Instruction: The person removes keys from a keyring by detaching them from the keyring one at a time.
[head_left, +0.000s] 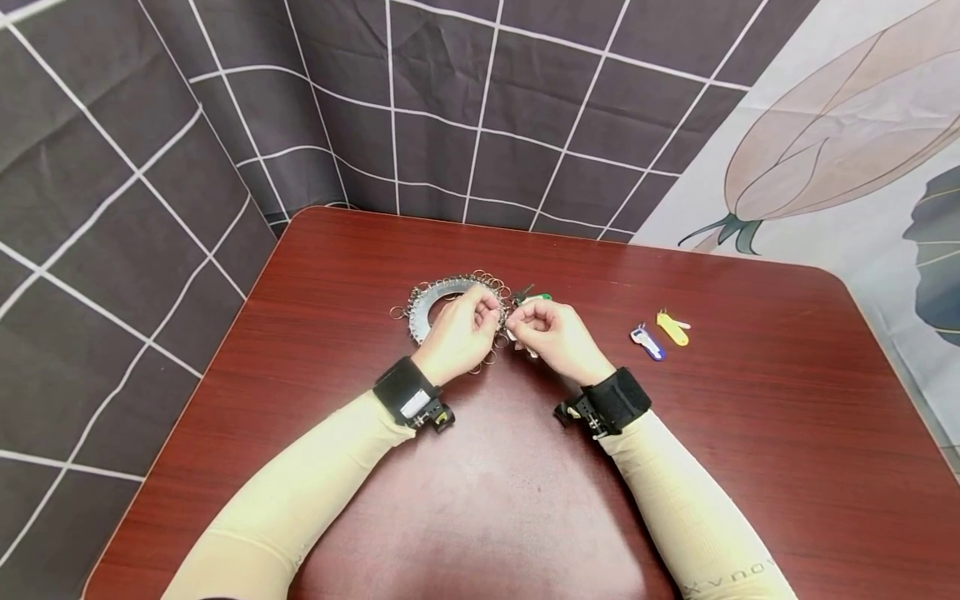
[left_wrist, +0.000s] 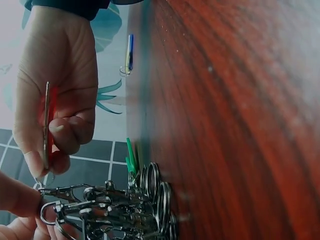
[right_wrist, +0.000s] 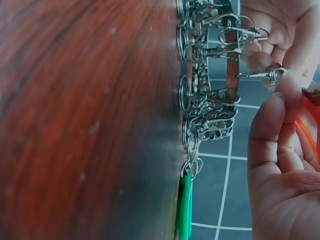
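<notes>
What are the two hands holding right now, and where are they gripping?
The left hand pinches a metal clasp on the ring of key rings. The right hand holds a red key tag by its edges.

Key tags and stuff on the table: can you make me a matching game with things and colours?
Things:
1. tag lying farthest right
2. tag beside it
3. tag by the metal rings
4. table

Colours:
A. green
B. reddish brown
C. yellow
D. blue

Pairs: 1-C, 2-D, 3-A, 4-B
</notes>
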